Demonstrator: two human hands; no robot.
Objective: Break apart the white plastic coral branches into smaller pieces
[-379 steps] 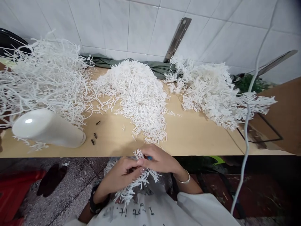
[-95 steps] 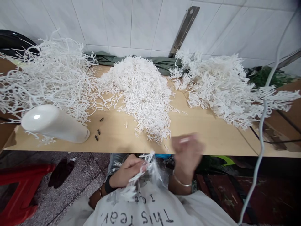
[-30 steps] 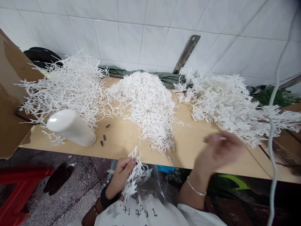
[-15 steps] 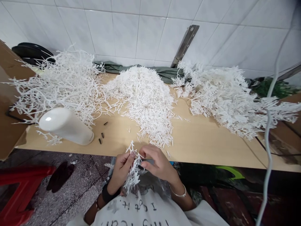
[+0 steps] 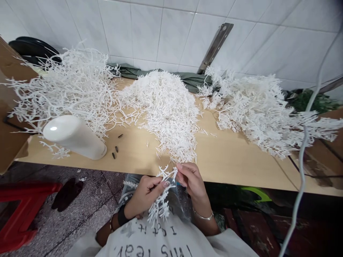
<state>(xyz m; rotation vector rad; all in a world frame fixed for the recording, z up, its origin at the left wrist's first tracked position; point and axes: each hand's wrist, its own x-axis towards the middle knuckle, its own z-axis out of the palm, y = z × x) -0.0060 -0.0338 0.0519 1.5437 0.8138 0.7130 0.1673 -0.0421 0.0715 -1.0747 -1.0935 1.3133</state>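
Just off the table's front edge, my left hand (image 5: 147,195) pinches a white plastic branch (image 5: 160,208) between thumb and fingers. Feathery tips of the branch hang down over my shirt, and bare forked twigs point up. My right hand (image 5: 191,180) is closed at the upper right end, its thumb and fingertips pinching a small twig tip. Straight ahead of both hands lies a heap of small white sprig pieces (image 5: 171,110). A tangle of bare white branches (image 5: 77,89) is piled on the left, and bushier white branches (image 5: 254,107) are piled on the right.
A white cylindrical container (image 5: 76,137) stands at the front left, near several dark seeds (image 5: 116,149). A white cable (image 5: 301,160) hangs across the right side. Below left is a red stool (image 5: 24,210). A metal bracket (image 5: 215,48) leans on the tiled wall.
Both hands have shifted to the right with the branch. My right hand has turned more upright and now pinches the upper twig end, where before its thumb and fingers were apart.
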